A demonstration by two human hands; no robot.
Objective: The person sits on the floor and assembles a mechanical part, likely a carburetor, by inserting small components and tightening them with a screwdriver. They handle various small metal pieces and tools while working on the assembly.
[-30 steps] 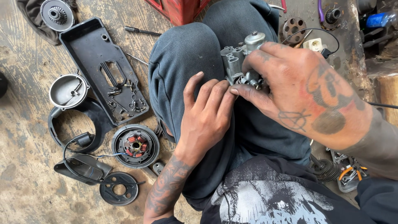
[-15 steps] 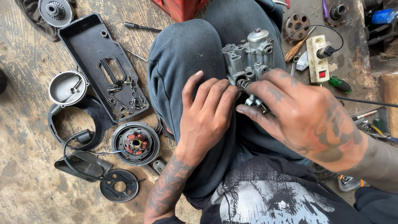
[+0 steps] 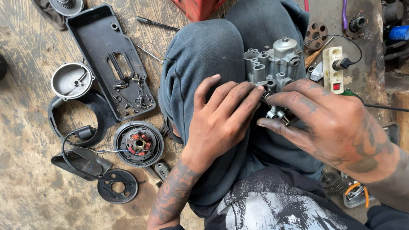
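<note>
Now pump block (image 3: 272, 64) tilted more upright vs. prior; gripped by right hand (image 3: 336, 127) at fittings, left hand (image 3: 221, 119) flat on knee, fingertips steadying.

The grey metal carburetor body (image 3: 272, 68) rests on the person's raised knee (image 3: 204, 51), so that knee walls off its left side. The left hand (image 3: 221, 123) covers the approach from below left, and the right hand (image 3: 332, 123) closes the lower right. Right of the carburetor, a white power strip (image 3: 333, 70) and a screwdriver (image 3: 317, 53) crowd the floor. Above it, the top stands uncovered. Left of the knee, a black cover plate (image 3: 106, 64) and a round stator (image 3: 138, 142) take up the floor.
</note>
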